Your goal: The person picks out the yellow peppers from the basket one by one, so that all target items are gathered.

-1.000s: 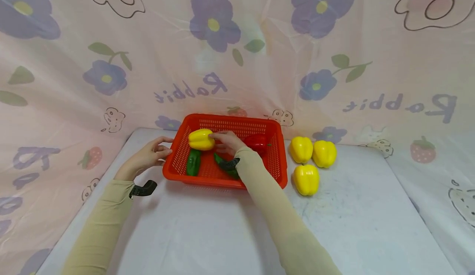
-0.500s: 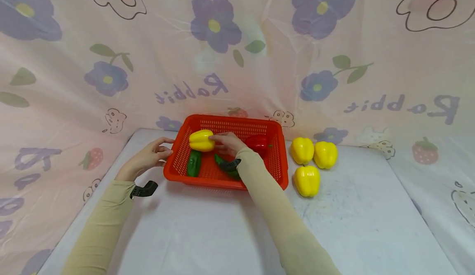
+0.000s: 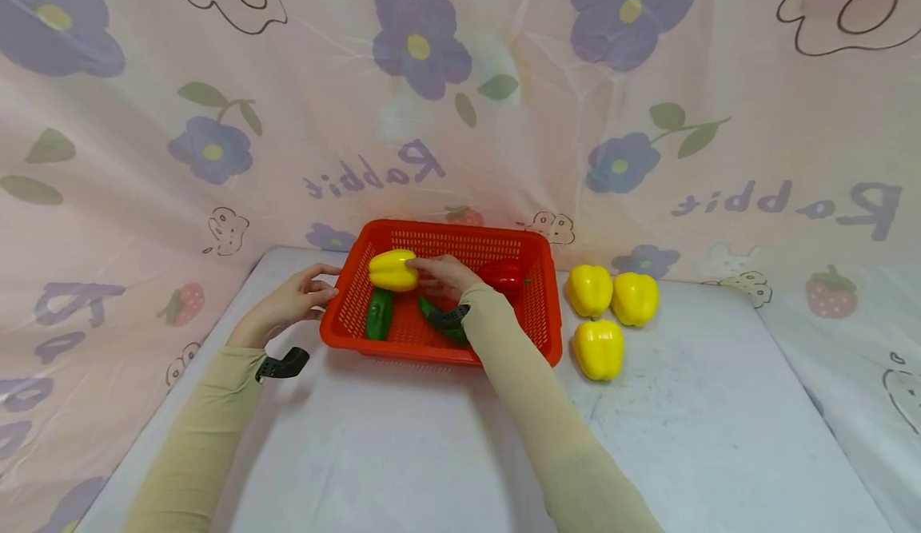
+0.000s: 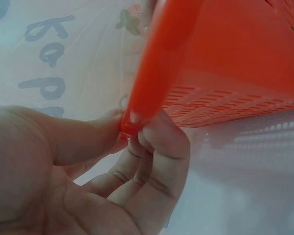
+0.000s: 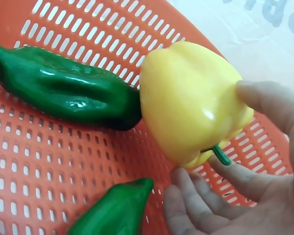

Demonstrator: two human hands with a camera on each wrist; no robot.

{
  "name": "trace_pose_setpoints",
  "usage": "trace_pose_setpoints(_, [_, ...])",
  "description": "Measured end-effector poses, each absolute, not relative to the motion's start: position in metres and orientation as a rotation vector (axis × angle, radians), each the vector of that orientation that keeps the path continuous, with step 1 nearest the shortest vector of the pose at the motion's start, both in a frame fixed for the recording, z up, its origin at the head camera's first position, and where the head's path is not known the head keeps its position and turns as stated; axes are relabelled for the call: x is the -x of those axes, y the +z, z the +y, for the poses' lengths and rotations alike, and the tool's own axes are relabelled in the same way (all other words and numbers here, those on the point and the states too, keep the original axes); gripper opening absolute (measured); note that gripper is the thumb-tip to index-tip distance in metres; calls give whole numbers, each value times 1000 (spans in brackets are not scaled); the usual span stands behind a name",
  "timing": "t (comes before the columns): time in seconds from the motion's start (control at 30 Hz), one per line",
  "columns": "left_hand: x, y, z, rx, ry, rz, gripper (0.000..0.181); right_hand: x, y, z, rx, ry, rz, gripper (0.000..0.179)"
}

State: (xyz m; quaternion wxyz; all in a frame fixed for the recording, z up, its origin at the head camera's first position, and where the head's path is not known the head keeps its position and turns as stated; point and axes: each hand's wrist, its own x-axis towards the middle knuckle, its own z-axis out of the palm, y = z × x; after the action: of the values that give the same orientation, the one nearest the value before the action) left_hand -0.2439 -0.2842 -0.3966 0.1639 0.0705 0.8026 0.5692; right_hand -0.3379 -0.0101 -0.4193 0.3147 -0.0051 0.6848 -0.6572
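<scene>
A red plastic basket (image 3: 432, 356) with slotted walls stands on the table. My left hand (image 3: 291, 300) pinches its left rim between thumb and fingers, seen close in the left wrist view. Inside the basket, at the back left, lies a yellow bell pepper (image 3: 392, 270) on its side. My right hand (image 5: 235, 196) holds this pepper by its stem end, a fingertip on one side and other fingers under it. One green pepper (image 5: 73, 88) lies against the yellow one. A second green pepper (image 5: 115, 210) is partly under my right wrist in the head view.
A red pepper (image 3: 501, 276) lies at the basket's right side, partly behind my right arm. Three more yellow bell peppers (image 3: 600, 349) stand on the white table (image 3: 719, 405), right of the basket. A patterned cloth (image 3: 504, 157) hangs behind the table.
</scene>
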Motion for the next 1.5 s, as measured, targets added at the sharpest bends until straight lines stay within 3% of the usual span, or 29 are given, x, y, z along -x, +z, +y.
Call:
trace_pose_setpoints(0.77, [244,-396,-285,-195,1620,2296,48,340,-417,-11,113,-1712,1776,70])
trace_pose_setpoints(1.5, [242,-396,-282,-192,1630,2299,46,336,-418,-13,122,-1643,1883,66])
